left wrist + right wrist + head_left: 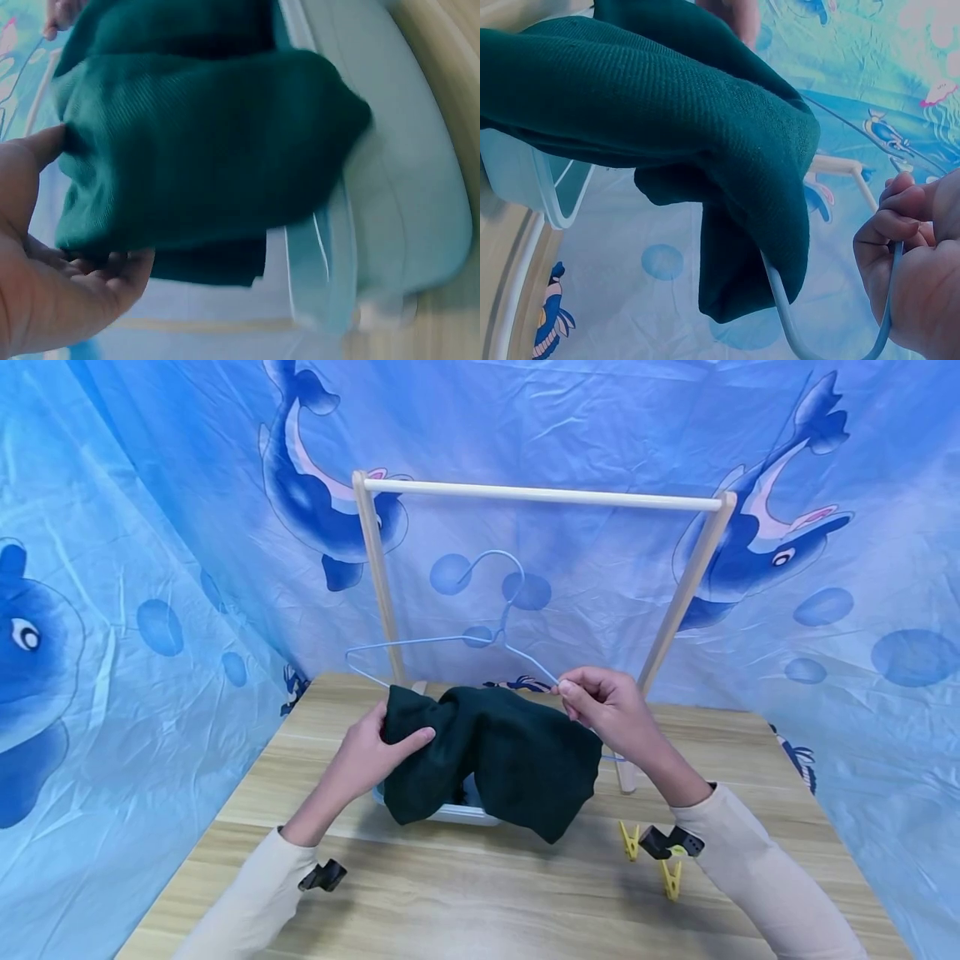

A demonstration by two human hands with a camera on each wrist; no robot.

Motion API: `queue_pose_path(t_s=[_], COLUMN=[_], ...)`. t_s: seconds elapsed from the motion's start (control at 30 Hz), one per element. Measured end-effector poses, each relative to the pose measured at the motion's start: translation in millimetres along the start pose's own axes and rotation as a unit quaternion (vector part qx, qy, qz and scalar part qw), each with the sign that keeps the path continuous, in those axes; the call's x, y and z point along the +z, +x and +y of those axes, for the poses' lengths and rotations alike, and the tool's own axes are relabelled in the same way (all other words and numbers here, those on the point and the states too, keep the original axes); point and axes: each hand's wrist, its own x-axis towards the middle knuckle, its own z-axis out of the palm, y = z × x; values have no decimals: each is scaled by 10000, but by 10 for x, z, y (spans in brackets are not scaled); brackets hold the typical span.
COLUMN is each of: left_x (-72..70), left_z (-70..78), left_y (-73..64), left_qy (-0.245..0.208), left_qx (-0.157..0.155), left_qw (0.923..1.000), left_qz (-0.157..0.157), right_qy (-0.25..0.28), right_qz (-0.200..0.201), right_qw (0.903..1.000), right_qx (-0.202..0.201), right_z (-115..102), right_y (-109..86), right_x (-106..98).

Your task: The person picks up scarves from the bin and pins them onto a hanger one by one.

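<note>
A dark green ribbed fabric garment (540,760) lies draped over the lower bar of a light blue clothes hanger (517,585); its exact kind is hidden by the folds. My left hand (369,753) grips the garment's left end, thumb in front, as the left wrist view also shows with the hand (60,277) beside the cloth. Higher on the right, my right hand (611,706) pinches the hanger's sloping right arm. In the right wrist view its fingers (889,225) curl round the hanger wire. The garment hangs over a pale blue tub (397,150), hiding most of it.
Behind the hanger stands a rack with a white crossbar (540,495) and wooden legs (686,602). Two yellow clothespins (671,880) lie on the wooden table (465,893) near my right forearm. A blue dolphin-print curtain (585,427) surrounds the table.
</note>
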Motion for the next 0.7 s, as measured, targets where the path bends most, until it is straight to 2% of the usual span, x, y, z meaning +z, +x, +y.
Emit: queue_pose_path(t_s=[0.13, 0.37, 0.53, 0.63, 0.7], left_x=[16, -21, -68, -105, -141], left_z=[60, 144, 222, 266, 292], left_y=[30, 57, 60, 73, 79], left_qy=[-544, -1272, -1631, -1835, -1980], left_qx=[183, 924, 1418, 1720, 1816], left_qw=[9978, 9851, 9738, 9664, 9626], left_qz=[-320, -702, -704, -533, -341], right_qy=[-67, -177, -261, -256, -276], right_qz=[-26, -76, -104, -134, -158], right_qw=[10000, 9998, 9996, 9995, 9994], right_qx=[-50, -7, -52, -94, -115], right_z=[3, 20, 40, 46, 52], right_y=[-5, -25, -39, -45, -47], right_x=[5, 11, 22, 33, 40])
